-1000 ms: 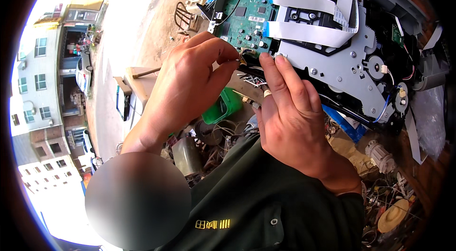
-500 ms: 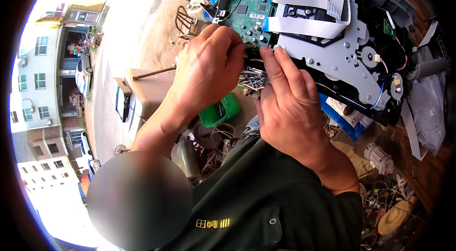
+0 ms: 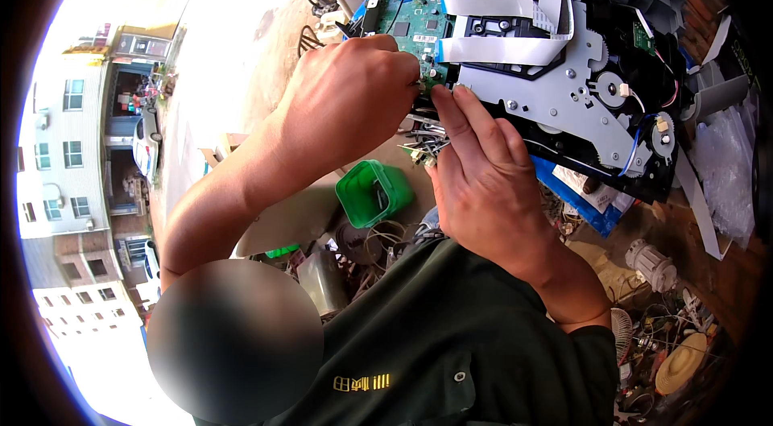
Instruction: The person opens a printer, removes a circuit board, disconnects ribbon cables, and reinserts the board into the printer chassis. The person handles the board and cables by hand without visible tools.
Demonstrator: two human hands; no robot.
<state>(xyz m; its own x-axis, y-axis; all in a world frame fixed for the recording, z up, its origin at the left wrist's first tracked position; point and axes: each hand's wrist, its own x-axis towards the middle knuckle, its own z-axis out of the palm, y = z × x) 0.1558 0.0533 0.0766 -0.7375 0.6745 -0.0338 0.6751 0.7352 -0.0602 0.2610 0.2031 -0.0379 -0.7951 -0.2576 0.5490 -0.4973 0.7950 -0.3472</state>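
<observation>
An opened machine lies at the upper right, with a grey metal plate (image 3: 515,96) full of gears and screws. At its left side sits a green circuit board (image 3: 411,19), with white ribbon cables (image 3: 503,49) crossing from it. My left hand (image 3: 354,92) is closed at the board's near edge, fingers curled under; what they pinch is hidden. My right hand (image 3: 487,176) rests with two fingers stretched out against the machine's near edge, just right of the left one. Below that edge, between the hands, shows a bundle of wires and connectors (image 3: 423,140).
A green plastic bin (image 3: 373,194) stands below the hands. A blue packet (image 3: 576,196) and clear plastic wrap (image 3: 725,176) lie near the machine. Scrap parts and a white ribbed motor-like piece (image 3: 651,265) are at lower right. Cars and buildings (image 3: 72,144) stand far left.
My left wrist has rolled over and its forearm has swung outward, baring more of the green bin. The right hand keeps its place. The machine sits slightly further left in view.
</observation>
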